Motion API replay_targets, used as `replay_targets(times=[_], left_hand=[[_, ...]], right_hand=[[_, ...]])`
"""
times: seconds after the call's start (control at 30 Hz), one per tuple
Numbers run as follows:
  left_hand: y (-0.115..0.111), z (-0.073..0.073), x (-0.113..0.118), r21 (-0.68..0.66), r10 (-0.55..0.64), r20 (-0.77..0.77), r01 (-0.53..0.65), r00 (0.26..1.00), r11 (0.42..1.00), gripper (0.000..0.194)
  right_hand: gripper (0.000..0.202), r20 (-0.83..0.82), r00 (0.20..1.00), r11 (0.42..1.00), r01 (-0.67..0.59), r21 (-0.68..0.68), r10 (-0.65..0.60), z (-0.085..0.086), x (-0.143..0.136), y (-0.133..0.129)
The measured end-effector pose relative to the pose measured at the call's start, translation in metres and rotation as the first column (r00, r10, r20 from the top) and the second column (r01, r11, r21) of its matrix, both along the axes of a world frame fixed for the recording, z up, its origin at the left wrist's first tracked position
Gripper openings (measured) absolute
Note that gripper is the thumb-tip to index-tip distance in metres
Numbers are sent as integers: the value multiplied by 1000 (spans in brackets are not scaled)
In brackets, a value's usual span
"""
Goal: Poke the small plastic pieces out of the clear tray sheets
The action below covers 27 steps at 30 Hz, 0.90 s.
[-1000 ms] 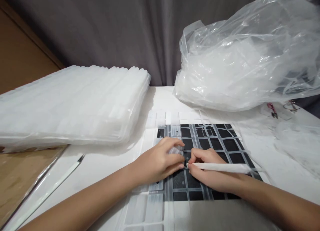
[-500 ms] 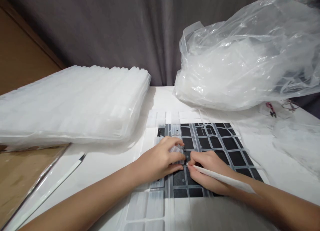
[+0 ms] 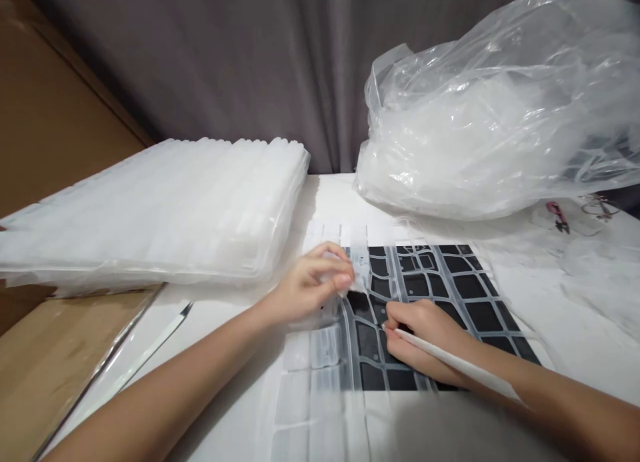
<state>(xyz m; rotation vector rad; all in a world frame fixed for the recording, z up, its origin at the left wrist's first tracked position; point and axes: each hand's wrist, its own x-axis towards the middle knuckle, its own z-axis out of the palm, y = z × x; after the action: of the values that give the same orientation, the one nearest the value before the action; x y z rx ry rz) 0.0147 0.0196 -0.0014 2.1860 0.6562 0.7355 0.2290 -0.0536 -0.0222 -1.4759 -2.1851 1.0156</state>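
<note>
A translucent plastic sheet (image 3: 327,345) with rows of rectangular cells lies over the table and partly over a black mat (image 3: 485,295). My left hand (image 3: 313,285) is closed, thumb and fingers pinching a bit of the sheet, which is lifted and bent there. My right hand (image 3: 425,332) grips a slim white-handled tool (image 3: 460,363) like a pen, its shaft running back along the wrist. The tool's tip is near the sheet's cells over the mat, too small to identify.
At the left a thick stack of white translucent sheets (image 3: 165,209) lies beside cardboard (image 3: 85,342). A second slim white tool with a dark tip (image 3: 155,345) rests near my left forearm. A large clear plastic bag (image 3: 490,129) stands back right, with pink-handled cutters (image 3: 557,217) nearby.
My left hand has risen and moved back left, pulling the sheet up with it, and the sheet's left part has bent. My right hand stays nearly in place with the tool.
</note>
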Motion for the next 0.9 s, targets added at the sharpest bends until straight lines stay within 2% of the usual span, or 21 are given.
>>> replay_targets(times=[0.1,0.2,0.27,0.33,0.4,0.47,0.53,0.6,0.67,0.73,0.83,0.9], left_hand=[[11,-5,-7,-180,97,101,-78,990,981,23],[14,-10,-8,-284,110,161,-61,981,957,27],[14,-9,-6,-295,74,132,-32,989,955,25],[14,-6,-4,-284,20,84,5,996,959,21],[14,-2,-1,-289,6,59,11,998,957,16],[13,0,2,-307,45,54,-27,998,951,13],[12,0,5,-325,95,16,-84,995,942,16],[10,-1,9,-354,149,-22,-147,989,924,20],[7,-2,12,-379,182,-31,-180,983,908,23],[6,-5,14,-386,193,-27,-188,981,903,24],[5,-8,13,-410,213,-58,-218,975,886,29],[4,-10,12,-425,222,-88,-238,971,873,32]], right_hand=[[12,-20,1000,1000,-3,6,4,1,0,2],[11,-2,1000,1000,20,6,-20,3,1,3],[12,-20,1000,1000,23,12,-23,4,3,3],[14,-105,994,999,30,19,-28,3,4,2],[12,-255,963,995,97,28,-87,2,6,1],[8,-409,896,973,221,66,-175,0,6,3],[7,-473,860,939,302,166,-193,-2,2,6],[4,-447,888,915,266,303,-110,-6,-4,11],[17,-370,929,894,157,421,11,-11,-11,15],[19,-296,950,854,70,515,101,-17,-16,18],[18,-242,958,782,34,622,151,-23,-15,21],[23,-236,960,776,35,630,148,-22,-9,22]])
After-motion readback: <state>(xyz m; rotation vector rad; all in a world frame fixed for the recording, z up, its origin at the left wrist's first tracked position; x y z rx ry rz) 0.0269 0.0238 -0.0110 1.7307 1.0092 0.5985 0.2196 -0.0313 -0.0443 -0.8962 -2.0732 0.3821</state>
